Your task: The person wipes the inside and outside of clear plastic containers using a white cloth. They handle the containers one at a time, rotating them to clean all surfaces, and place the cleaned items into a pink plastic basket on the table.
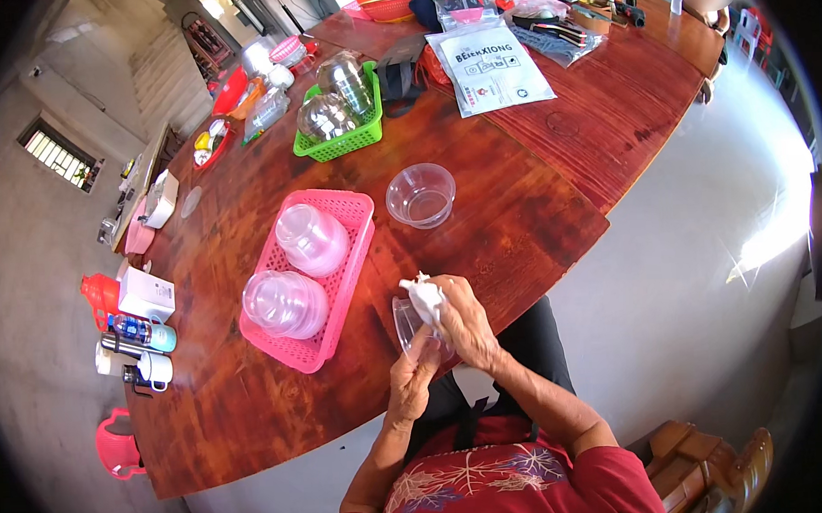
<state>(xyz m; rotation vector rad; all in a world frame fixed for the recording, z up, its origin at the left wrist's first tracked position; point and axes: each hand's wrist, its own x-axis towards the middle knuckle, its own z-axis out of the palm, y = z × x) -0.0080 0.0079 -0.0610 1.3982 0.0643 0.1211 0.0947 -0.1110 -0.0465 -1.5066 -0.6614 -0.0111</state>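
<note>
My left hand (411, 383) grips a clear plastic bowl (402, 322) by its near side, tilted over the table's front edge. My right hand (470, 325) is closed around a crumpled white cloth or tissue (425, 300), which it holds against the bowl's rim. The fingers partly hide the bowl. Beyond both hands, another clear round bowl (420, 197) stands alone on the table. To the left lies a pink plastic basket (360, 256) with two stacks of clear bowls, a far stack (311, 239) and a near stack (286, 304), upside down.
The reddish-brown wooden table (509, 193) holds a green basket (342, 146) of clear domed containers and a white printed bag (492, 68). Bottles and mugs (154, 368) crowd its left edge. A wooden chair (705, 473) is at lower right; another person (714, 23) sits far right.
</note>
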